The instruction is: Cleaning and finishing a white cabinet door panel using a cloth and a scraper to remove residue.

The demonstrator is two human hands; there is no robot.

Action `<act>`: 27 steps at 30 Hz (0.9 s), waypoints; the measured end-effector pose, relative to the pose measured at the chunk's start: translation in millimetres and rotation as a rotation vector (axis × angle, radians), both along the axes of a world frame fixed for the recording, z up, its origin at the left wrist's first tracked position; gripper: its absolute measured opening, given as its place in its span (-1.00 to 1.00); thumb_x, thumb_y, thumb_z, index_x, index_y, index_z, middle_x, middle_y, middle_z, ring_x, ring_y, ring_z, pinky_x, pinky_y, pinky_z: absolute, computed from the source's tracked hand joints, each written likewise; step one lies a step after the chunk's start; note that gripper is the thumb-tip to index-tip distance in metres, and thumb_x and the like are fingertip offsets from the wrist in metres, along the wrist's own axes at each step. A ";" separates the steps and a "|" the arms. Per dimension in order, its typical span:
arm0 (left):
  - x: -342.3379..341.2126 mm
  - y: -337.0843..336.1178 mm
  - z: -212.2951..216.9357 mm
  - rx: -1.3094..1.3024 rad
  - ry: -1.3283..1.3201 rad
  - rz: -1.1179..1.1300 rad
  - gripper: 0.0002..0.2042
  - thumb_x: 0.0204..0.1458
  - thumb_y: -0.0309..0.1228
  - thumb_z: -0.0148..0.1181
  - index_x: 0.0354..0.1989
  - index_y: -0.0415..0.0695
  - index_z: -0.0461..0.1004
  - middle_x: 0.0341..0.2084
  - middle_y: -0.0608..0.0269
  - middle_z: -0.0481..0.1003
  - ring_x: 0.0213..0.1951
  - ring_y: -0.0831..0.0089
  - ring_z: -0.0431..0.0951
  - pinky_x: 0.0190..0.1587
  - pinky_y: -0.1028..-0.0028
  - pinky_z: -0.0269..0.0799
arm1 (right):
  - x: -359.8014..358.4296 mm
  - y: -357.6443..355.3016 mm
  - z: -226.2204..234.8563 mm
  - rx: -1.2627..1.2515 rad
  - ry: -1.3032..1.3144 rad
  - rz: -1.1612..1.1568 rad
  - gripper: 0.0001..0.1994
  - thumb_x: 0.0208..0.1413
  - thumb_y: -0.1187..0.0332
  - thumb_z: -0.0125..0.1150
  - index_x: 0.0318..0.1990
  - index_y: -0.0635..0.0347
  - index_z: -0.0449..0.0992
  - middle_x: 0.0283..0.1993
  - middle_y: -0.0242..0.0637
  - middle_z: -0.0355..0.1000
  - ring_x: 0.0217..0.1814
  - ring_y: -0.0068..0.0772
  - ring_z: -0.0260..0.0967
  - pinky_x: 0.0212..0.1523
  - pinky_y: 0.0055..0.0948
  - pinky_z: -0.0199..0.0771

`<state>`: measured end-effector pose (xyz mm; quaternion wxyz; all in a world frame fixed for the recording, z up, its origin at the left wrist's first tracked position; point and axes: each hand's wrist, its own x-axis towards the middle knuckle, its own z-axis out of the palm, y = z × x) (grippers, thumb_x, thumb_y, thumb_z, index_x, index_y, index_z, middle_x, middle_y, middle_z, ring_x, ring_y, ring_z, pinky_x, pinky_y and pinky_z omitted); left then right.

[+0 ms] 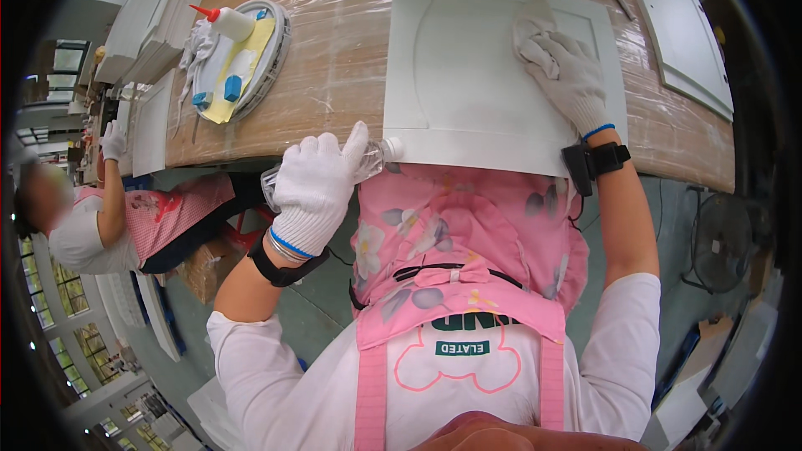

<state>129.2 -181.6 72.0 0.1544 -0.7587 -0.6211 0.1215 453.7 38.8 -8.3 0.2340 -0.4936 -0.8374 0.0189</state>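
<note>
A white panel [468,67] with a recessed middle lies before me, its near edge by my apron. My right hand [576,83], in a white knit glove, presses a crumpled white cloth [533,29] onto the panel's right part, fingers closed over it. My left hand [316,188], gloved too, is wrapped round a clear plastic bottle [369,164] off the panel's near left corner. The bottle lies tilted, its white cap toward the panel; the palm side of the grip is hidden.
On the plastic-wrapped table [334,42], a round white lid [282,33] carries a red-tipped squeeze bottle [232,23], blue blocks [233,88] and a yellow sheet. Panel stacks [146,25] stand far left; another panel [681,42] lies right. A co-worker [109,225] is at left, a fan [723,238] at right.
</note>
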 end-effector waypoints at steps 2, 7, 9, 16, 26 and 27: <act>-3.0 -2.4 0.7 -0.008 -0.002 0.012 -0.47 -0.05 -0.34 0.27 0.19 0.08 0.40 -0.45 0.27 0.40 -0.37 0.27 0.50 -0.33 0.27 0.42 | 0.4 0.6 -2.7 0.003 0.032 -0.005 -0.58 0.06 0.08 0.29 0.07 -0.02 0.56 0.18 -0.27 0.45 0.18 -0.10 0.37 0.18 -0.22 0.41; -4.6 -4.6 4.9 -0.005 0.009 0.052 -0.48 -0.04 -0.33 0.27 0.18 0.08 0.41 -0.45 0.25 0.41 -0.39 0.27 0.51 -0.34 0.27 0.43 | 2.2 2.2 -4.0 0.031 0.021 0.017 -0.58 0.05 0.09 0.31 0.07 -0.02 0.56 0.17 -0.26 0.45 0.17 -0.10 0.38 0.18 -0.22 0.41; -8.0 -7.5 2.5 -0.016 0.029 0.087 -0.47 -0.05 -0.33 0.28 0.19 0.07 0.41 -0.45 0.25 0.41 -0.38 0.27 0.51 -0.33 0.27 0.43 | 2.3 2.3 -3.5 0.038 0.018 0.024 -0.58 0.05 0.10 0.32 0.06 -0.02 0.56 0.17 -0.26 0.45 0.17 -0.10 0.38 0.17 -0.22 0.41; -9.4 5.7 4.5 0.036 0.051 0.095 -0.45 -0.06 -0.33 0.30 0.20 0.04 0.40 -0.45 0.23 0.41 -0.35 0.24 0.52 -0.32 0.25 0.43 | 2.3 4.2 -3.2 0.055 0.015 0.021 -0.59 0.04 0.10 0.32 0.05 -0.04 0.57 0.15 -0.28 0.46 0.14 -0.11 0.39 0.14 -0.21 0.43; -20.8 91.4 -6.2 0.156 0.062 0.055 -0.54 0.01 -0.36 0.21 0.15 0.03 0.41 -0.43 0.19 0.46 -0.34 0.23 0.55 -0.33 0.24 0.46 | -3.4 -1.9 8.5 -0.060 0.024 -0.018 -0.61 0.05 0.17 0.32 0.07 -0.03 0.57 0.22 -0.25 0.41 0.20 -0.09 0.35 0.21 -0.20 0.38; -22.6 100.2 -6.4 0.158 0.062 0.052 -0.54 0.01 -0.36 0.21 0.15 0.03 0.41 -0.43 0.19 0.46 -0.34 0.23 0.55 -0.33 0.24 0.46 | -3.1 -1.3 7.0 -0.057 0.025 -0.022 -0.61 0.05 0.17 0.32 0.07 -0.03 0.57 0.22 -0.25 0.41 0.20 -0.09 0.35 0.21 -0.20 0.38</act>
